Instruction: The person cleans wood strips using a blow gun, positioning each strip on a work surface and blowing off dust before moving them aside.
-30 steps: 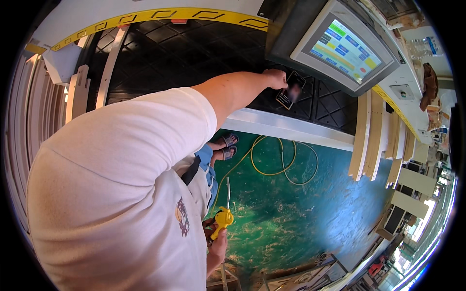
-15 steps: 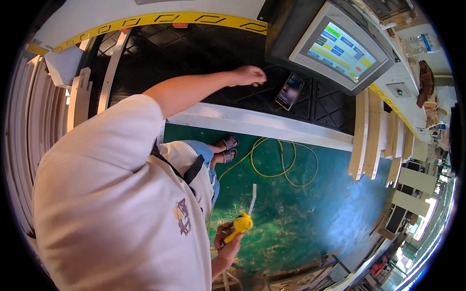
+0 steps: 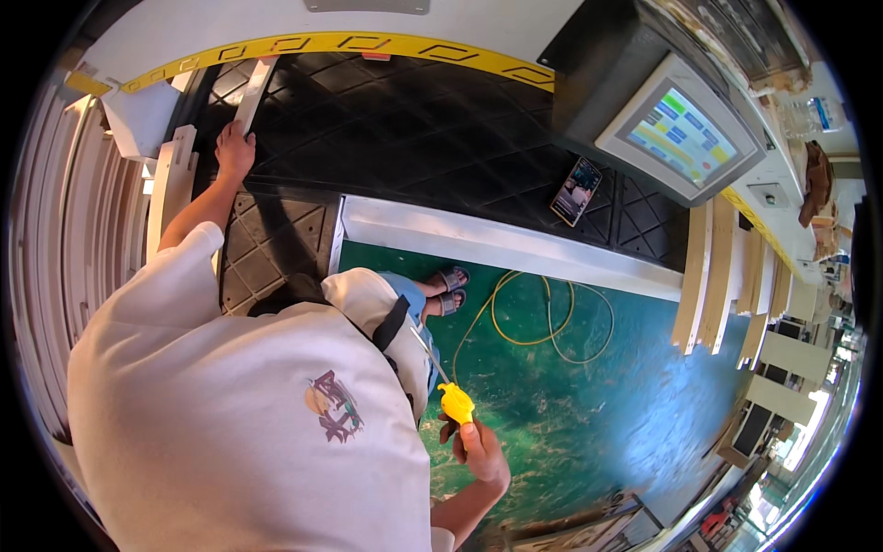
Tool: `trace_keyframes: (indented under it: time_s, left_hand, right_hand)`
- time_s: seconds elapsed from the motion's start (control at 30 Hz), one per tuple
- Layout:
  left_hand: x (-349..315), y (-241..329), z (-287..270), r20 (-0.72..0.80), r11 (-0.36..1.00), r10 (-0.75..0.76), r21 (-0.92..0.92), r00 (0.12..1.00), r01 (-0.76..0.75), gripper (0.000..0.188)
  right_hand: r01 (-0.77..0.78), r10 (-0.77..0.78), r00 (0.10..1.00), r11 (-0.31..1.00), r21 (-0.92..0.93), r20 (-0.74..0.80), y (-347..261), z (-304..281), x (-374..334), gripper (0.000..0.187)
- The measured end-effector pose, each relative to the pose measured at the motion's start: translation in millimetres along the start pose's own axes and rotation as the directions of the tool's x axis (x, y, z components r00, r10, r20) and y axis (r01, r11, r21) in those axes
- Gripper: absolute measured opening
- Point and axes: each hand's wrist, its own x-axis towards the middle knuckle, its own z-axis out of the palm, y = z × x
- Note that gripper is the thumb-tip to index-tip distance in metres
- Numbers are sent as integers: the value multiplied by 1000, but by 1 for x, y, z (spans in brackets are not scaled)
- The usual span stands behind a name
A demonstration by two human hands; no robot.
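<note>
At the far left my left hand [image 3: 236,152] is closed round the near part of a pale wooden strip [image 3: 256,90], which lies on a black ribbed surface [image 3: 386,129]. The strip continues below the hand, partly hidden by my forearm. Low in the middle my right hand [image 3: 478,451] grips a yellow air blow gun [image 3: 456,403]. Its thin metal nozzle [image 3: 432,356] points up and left, towards my lap. Part of the gun's handle is hidden by my fingers.
A phone [image 3: 577,191] lies on the black surface, left of a touch screen panel [image 3: 685,138]. A white metal rail [image 3: 506,241] edges that surface. Yellow hose [image 3: 497,317] coils on the green floor. Stacked wooden pieces [image 3: 717,285] jut out at right; others stand at left.
My left hand has swung from near the phone to the far left and taken hold of the wooden strip. The blow gun's nozzle has turned leftward in my right hand.
</note>
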Motion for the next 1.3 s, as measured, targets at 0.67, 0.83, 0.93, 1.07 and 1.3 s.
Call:
trace_keyframes:
  time_s: [0.67,0.83,0.93,1.07,1.3]
  left_hand:
    - [-39,29,-18,153,902,53,-431,987,18,52]
    - [-132,91,-82,121,786,430,-539,895,-304,59]
    - [-169,110,-112,192,673,618,-631,762,-386,61]
    - [-199,112,-123,208,661,636,-644,743,-386,61]
    - [-204,117,-121,140,672,624,-597,769,-437,67]
  right_hand:
    - [64,-37,994,960,-273,102,-64,22,122,53]
    - [57,-56,998,911,-408,15,-102,23,159,55]
    - [-26,-86,978,852,-523,-189,-131,-2,184,57]
    - [-86,-240,886,755,-650,-396,-173,-22,219,64]
    - [-30,-260,909,740,-672,-327,-220,-14,246,66]
